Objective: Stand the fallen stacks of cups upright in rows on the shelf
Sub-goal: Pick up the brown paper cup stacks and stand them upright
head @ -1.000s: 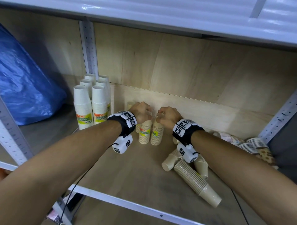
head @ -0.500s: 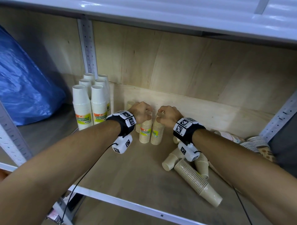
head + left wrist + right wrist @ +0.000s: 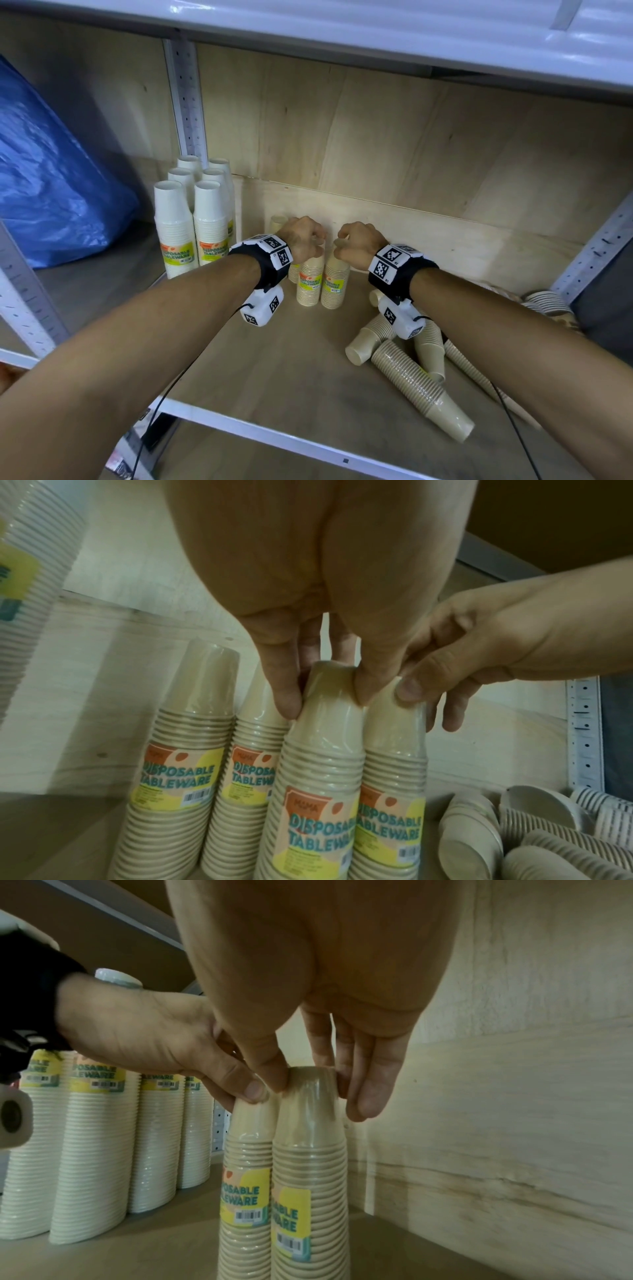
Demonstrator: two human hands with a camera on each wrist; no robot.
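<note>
Two beige wrapped cup stacks stand upright side by side near the back board. My left hand (image 3: 306, 240) pinches the top of the left beige stack (image 3: 310, 284), with thumb and fingers either side of its top cup (image 3: 325, 723). My right hand (image 3: 356, 245) pinches the top of the right beige stack (image 3: 335, 284) in the same way (image 3: 308, 1150). Two more beige stacks (image 3: 185, 750) stand just behind them to the left. Several fallen beige stacks (image 3: 421, 387) lie on the shelf board to the right, partly under my right forearm.
Several tall white cup stacks (image 3: 174, 233) stand in rows at the left by the shelf post (image 3: 186, 102). Patterned cup stacks (image 3: 551, 301) lie in the far right corner. A blue bag (image 3: 51, 171) fills the neighbouring bay. The shelf's front rail (image 3: 274, 435) runs below my arms.
Both hands stay pinched on the tops of the two front beige stacks. The stacks stand in the same place.
</note>
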